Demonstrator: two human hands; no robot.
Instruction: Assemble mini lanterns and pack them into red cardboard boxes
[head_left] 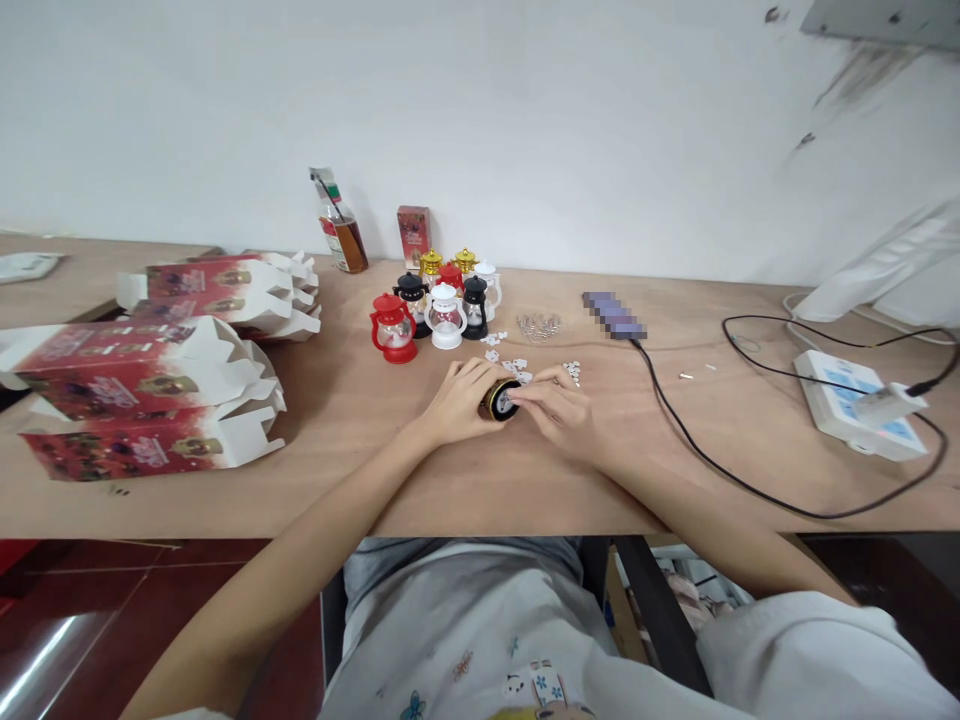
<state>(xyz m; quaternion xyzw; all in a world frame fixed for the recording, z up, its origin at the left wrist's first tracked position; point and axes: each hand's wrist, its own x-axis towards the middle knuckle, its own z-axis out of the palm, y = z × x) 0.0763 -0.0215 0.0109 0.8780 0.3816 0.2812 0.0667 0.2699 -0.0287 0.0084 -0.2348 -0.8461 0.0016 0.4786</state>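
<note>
My left hand (459,402) is wrapped around a small black-and-gold lantern (501,400), lying tipped so that its round base faces me. Pinched together, the fingertips of my right hand (561,412) touch that base; anything between them is too small to make out. Just beyond my hands lie small white plastic pieces (516,368), with more little white parts (572,371) by my right fingers. Behind them is a loose heap of small shiny metal parts (538,327). Several mini lanterns stand upright to the left, among them a red lantern (394,328) and a white lantern (447,316).
Red-and-white cardboard boxes (142,385) with raised flaps fill the left side. A bottle (343,235) and a small red box (414,237) stand near the wall. On the right are a phone (615,315), its black cable (694,455) and a power strip (832,400).
</note>
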